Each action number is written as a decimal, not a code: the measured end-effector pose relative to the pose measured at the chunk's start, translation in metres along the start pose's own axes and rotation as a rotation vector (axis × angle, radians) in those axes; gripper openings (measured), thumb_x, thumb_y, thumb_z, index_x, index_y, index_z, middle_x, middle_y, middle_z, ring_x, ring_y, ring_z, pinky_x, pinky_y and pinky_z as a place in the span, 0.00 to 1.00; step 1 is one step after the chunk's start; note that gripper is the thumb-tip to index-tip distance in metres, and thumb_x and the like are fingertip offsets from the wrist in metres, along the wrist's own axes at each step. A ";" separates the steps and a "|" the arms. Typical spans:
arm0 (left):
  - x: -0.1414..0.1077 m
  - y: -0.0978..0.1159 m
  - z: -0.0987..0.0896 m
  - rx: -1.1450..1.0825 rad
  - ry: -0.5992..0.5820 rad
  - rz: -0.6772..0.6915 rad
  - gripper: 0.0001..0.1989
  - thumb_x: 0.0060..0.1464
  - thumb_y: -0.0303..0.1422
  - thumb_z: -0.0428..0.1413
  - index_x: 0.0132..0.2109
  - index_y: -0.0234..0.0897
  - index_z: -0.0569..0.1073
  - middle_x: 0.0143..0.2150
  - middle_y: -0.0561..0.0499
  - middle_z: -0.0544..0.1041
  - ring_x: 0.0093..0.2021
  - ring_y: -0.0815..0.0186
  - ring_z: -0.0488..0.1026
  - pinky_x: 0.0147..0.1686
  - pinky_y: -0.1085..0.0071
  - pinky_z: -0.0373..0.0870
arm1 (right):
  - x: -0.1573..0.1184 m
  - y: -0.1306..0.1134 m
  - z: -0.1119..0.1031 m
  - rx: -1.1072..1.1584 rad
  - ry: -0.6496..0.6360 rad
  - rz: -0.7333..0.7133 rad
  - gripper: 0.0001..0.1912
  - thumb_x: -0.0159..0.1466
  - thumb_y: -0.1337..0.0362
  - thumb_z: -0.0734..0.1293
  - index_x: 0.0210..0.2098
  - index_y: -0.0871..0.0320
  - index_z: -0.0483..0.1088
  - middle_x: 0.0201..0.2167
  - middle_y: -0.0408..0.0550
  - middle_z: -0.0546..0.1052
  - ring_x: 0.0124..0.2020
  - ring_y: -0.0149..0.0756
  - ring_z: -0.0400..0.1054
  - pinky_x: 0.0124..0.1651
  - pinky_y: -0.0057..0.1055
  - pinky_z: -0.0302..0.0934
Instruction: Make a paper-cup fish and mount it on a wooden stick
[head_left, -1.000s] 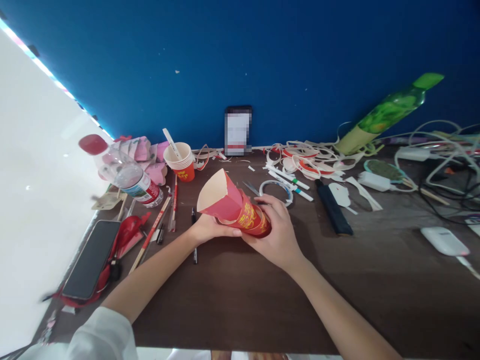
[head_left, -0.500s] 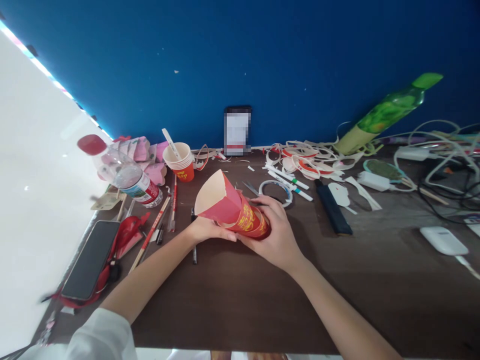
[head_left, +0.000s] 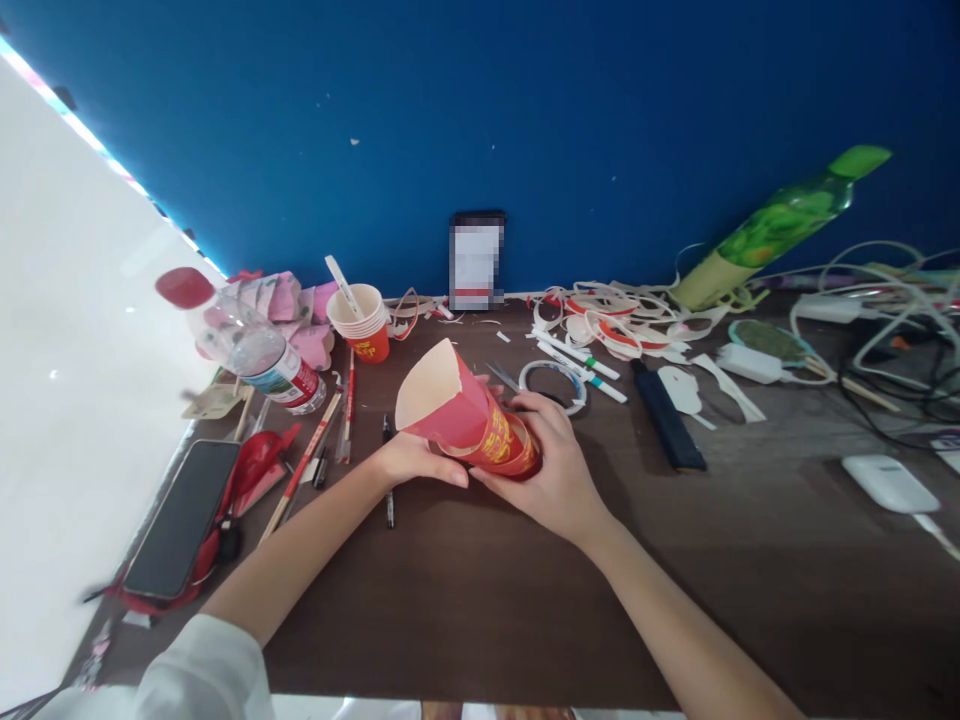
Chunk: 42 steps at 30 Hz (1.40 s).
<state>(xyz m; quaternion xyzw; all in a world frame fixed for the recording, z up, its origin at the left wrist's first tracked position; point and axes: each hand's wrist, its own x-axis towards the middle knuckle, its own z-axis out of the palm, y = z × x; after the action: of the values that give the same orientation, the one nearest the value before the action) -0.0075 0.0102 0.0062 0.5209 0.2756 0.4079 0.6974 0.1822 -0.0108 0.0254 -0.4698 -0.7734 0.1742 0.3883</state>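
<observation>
Two red paper cups lie tilted in my hands above the table, one partly over or inside the other. The nearer-left one is a cut paper cup (head_left: 450,405) with a pointed, curved opening and a cream inside, facing up and left. Gold characters run around its right part. My left hand (head_left: 420,463) is closed on it from below, thumb along the front. At the right end, my right hand (head_left: 559,470) wraps round the other red paper cup (head_left: 529,462), whose base is mostly hidden by the fingers. How far the cups overlap is partly hidden.
A stack of paper cups (head_left: 360,335) holds a white pen. A water bottle (head_left: 281,375), a phone (head_left: 182,520) and brushes lie left. Behind are a tape roll (head_left: 555,385), markers (head_left: 581,370) and paper scraps; a dark pouch (head_left: 667,420), green bottle (head_left: 772,225) and cables are right.
My left hand and the cut paper cup have shifted slightly right, closer over the other cup. My right hand keeps nearly the same place and grip.
</observation>
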 end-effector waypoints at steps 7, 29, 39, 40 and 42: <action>0.002 -0.004 0.004 0.266 -0.065 0.014 0.40 0.35 0.37 0.69 0.58 0.41 0.67 0.57 0.43 0.71 0.63 0.54 0.61 0.62 0.56 0.56 | 0.000 0.003 0.001 -0.091 0.060 -0.053 0.19 0.48 0.56 0.72 0.38 0.53 0.68 0.44 0.54 0.72 0.54 0.56 0.63 0.53 0.56 0.60; -0.004 -0.024 -0.001 -0.160 0.268 -0.084 0.36 0.28 0.37 0.72 0.49 0.36 0.73 0.45 0.44 0.77 0.49 0.52 0.73 0.53 0.53 0.67 | -0.003 0.005 0.004 -0.266 0.107 -0.075 0.50 0.49 0.45 0.72 0.62 0.57 0.49 0.58 0.63 0.63 0.61 0.62 0.55 0.57 0.59 0.54; -0.001 -0.023 -0.004 -0.278 0.224 -0.068 0.32 0.29 0.33 0.72 0.45 0.35 0.73 0.44 0.44 0.78 0.49 0.52 0.74 0.55 0.53 0.65 | -0.002 0.013 0.004 -0.275 0.053 -0.093 0.38 0.51 0.49 0.71 0.55 0.56 0.57 0.49 0.58 0.71 0.55 0.58 0.62 0.55 0.57 0.55; -0.001 -0.023 -0.004 -0.256 0.235 -0.075 0.32 0.29 0.32 0.72 0.45 0.34 0.73 0.44 0.43 0.78 0.49 0.52 0.75 0.55 0.52 0.65 | -0.002 0.012 0.004 -0.264 0.047 -0.082 0.39 0.50 0.47 0.71 0.55 0.56 0.57 0.49 0.59 0.71 0.54 0.58 0.63 0.55 0.56 0.55; -0.002 -0.024 -0.004 -0.221 0.258 -0.083 0.31 0.29 0.32 0.72 0.45 0.33 0.73 0.43 0.43 0.78 0.47 0.53 0.75 0.54 0.53 0.66 | -0.002 0.011 0.003 -0.244 0.034 -0.060 0.42 0.49 0.44 0.71 0.56 0.57 0.57 0.50 0.60 0.70 0.52 0.57 0.64 0.54 0.55 0.57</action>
<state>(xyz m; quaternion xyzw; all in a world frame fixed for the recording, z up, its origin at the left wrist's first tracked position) -0.0048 0.0078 -0.0178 0.3725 0.3377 0.4700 0.7255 0.1864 -0.0065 0.0159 -0.4930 -0.7960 0.0590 0.3462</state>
